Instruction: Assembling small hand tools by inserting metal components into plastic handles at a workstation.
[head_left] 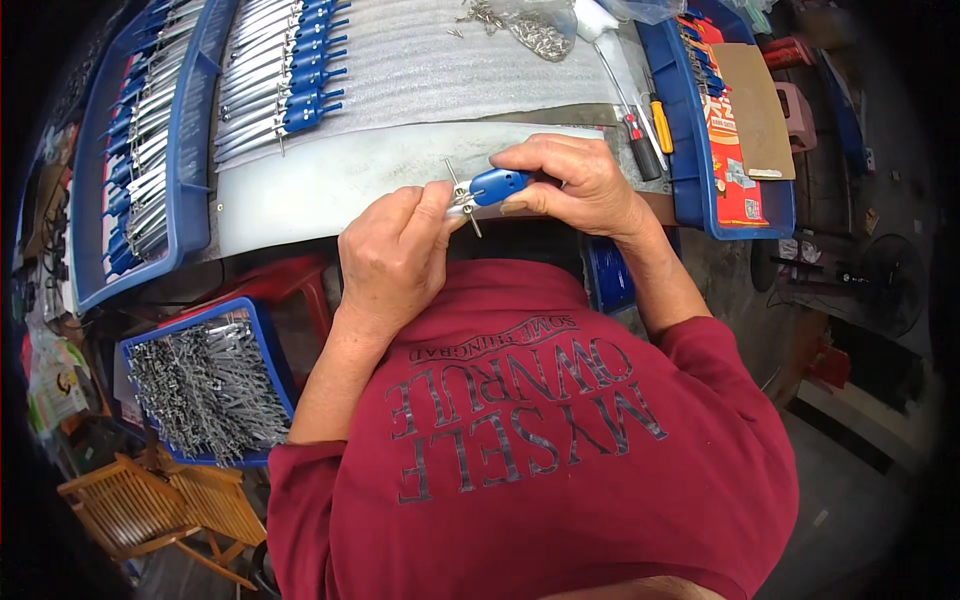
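Over the near edge of the white work board (310, 185), I hold a tool-like part with a blue plastic end (497, 186) and a metal body. A thin metal rod (474, 222) sticks out crosswise where the blue end meets the metal. My left hand (395, 240) is closed round the metal side, hiding most of it. Thumb and fingers of my right hand (580, 185) pinch the blue end from the other side. Similar parts, silver with blue ends (300, 115), lie in a row on the padded sheet at the far left.
Blue trays of parts flank the table, a left tray (190, 190) and a right tray (700, 215). Screwdrivers (645, 150) lie by the right tray. Loose small metal pieces (545, 38) are at the back. A blue crate (280, 375) of metal parts stands lower left, near folding wooden chairs (130, 505).
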